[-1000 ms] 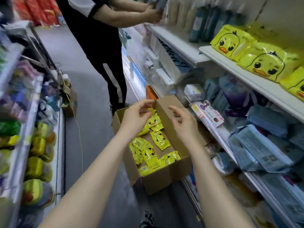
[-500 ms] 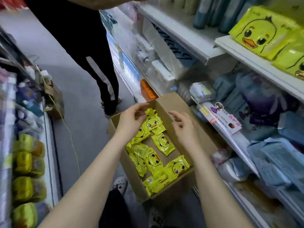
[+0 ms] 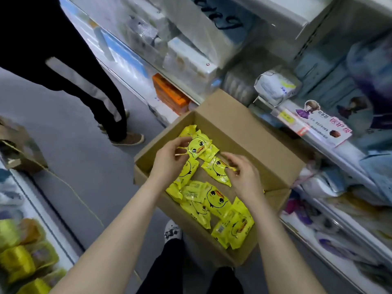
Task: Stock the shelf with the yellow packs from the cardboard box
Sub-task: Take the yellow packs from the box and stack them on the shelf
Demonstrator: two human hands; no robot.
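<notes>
An open cardboard box [image 3: 250,134] sits in front of me beside the shelving, holding several yellow packs printed with a duck face. My left hand [image 3: 169,160] reaches into the box and pinches the edge of a yellow pack [image 3: 198,145] near the far end. My right hand [image 3: 244,175] pinches the edge of a second yellow pack [image 3: 216,170] lying in the middle of the box. More yellow packs [image 3: 212,204] lie heaped at the near end.
Shelves [image 3: 331,149] packed with blue and white packets run along the right. A person in black trousers [image 3: 70,66] stands in the aisle ahead on the left. A low shelf with yellow goods [image 3: 21,257] lines the left. My shoe [image 3: 172,231] shows below the box.
The view has tilted down and closer to the box. Both hands have dropped into it; the left now pinches the far pack and the right has taken hold of the middle pack.
</notes>
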